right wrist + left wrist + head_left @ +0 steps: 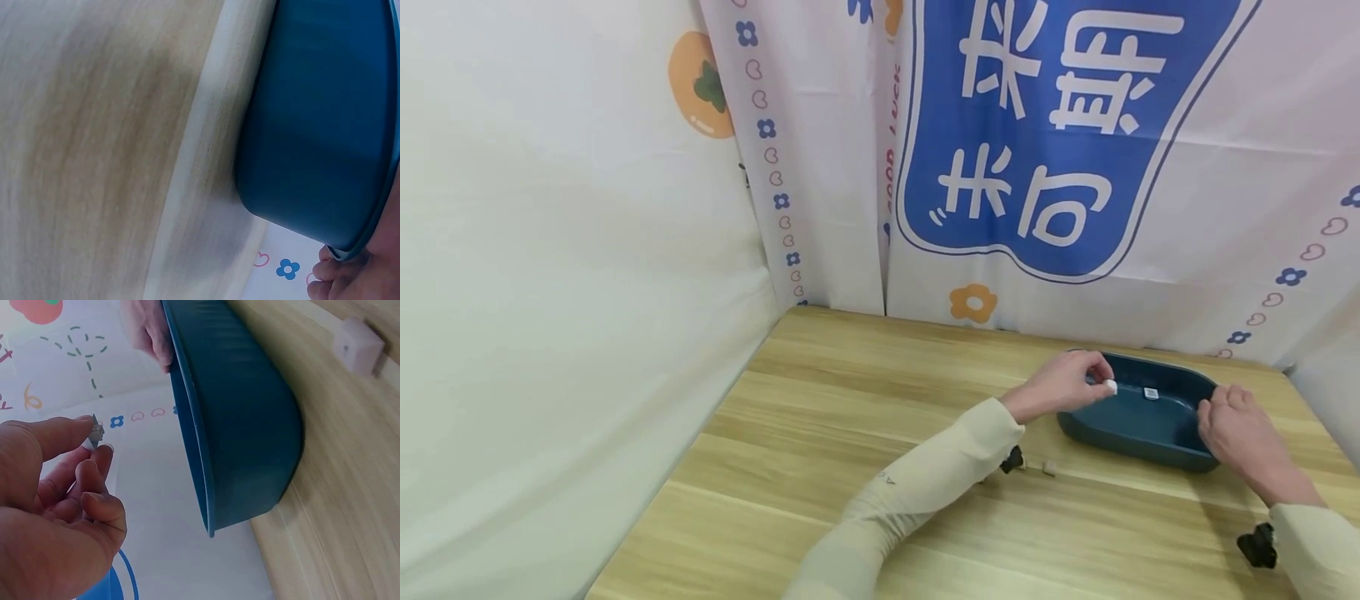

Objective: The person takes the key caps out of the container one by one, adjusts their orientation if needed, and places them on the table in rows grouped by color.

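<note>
My left hand (1062, 387) pinches a small white piece (1110, 387) between thumb and fingers, above the left end of a dark teal basin (1131, 451). In the left wrist view the pinched piece (95, 432) shows a pale flat face and a greyish knobbly side; its kind is unclear. My right hand (1242, 429) holds the basin's right rim, and in the right wrist view its curled fingers (331, 272) lie at the rim's corner. Inside the basin is a small white rectangle (1151, 393) with dark marks.
A small pale block (1049, 468) lies on the wooden table (865, 400) in front of the basin, near the left wrist. A printed cloth (1225, 208) hangs behind the table, and a plain white one (572, 250) on the left. Black devices (1257, 546) sit at both wrists.
</note>
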`<control>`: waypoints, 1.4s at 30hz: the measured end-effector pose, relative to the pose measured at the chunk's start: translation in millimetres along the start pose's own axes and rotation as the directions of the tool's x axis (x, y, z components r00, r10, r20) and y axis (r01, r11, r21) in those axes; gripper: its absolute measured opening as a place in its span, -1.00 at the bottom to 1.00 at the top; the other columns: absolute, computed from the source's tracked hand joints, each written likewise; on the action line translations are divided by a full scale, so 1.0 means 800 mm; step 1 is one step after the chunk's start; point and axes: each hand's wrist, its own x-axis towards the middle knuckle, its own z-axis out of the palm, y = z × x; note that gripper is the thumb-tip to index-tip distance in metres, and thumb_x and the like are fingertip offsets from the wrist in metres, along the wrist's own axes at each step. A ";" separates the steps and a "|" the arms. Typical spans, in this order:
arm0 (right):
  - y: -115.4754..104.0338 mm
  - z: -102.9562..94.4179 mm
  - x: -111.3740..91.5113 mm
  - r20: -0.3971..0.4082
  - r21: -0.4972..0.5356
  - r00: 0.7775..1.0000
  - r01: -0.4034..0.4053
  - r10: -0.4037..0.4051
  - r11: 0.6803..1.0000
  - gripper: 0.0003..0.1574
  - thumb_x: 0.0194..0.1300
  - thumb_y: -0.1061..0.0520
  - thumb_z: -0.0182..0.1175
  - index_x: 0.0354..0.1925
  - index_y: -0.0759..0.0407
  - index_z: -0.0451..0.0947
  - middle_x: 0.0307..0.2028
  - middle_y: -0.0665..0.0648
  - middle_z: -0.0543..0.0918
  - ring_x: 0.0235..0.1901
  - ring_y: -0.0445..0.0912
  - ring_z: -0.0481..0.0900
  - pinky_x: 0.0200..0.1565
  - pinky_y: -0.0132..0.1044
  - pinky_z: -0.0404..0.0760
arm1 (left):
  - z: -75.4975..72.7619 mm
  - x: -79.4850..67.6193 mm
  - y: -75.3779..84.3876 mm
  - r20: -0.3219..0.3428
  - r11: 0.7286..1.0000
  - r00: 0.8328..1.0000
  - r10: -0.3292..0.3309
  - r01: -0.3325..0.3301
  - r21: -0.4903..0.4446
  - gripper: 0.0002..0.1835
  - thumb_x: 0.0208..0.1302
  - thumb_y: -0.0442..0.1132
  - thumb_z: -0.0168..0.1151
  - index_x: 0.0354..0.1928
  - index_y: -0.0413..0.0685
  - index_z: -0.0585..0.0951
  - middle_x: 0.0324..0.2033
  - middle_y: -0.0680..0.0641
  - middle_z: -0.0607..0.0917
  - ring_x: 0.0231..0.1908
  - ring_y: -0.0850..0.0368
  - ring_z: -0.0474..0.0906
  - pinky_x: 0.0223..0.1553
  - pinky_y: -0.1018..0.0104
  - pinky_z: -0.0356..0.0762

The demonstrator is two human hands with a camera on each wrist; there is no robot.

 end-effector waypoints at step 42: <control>0.003 -0.005 0.001 -0.042 -0.021 0.999 0.013 -0.014 1.000 -0.76 0.20 0.54 -0.12 -0.18 0.64 0.42 -0.30 0.60 0.41 -0.24 0.41 0.37 0.02 0.30 0.44 | -0.013 -0.092 -0.054 0.041 0.998 0.997 0.063 -0.061 -0.034 -0.86 0.32 -0.06 0.28 -0.14 0.14 0.62 -0.23 0.23 0.68 -0.38 0.47 0.50 -0.32 0.66 0.41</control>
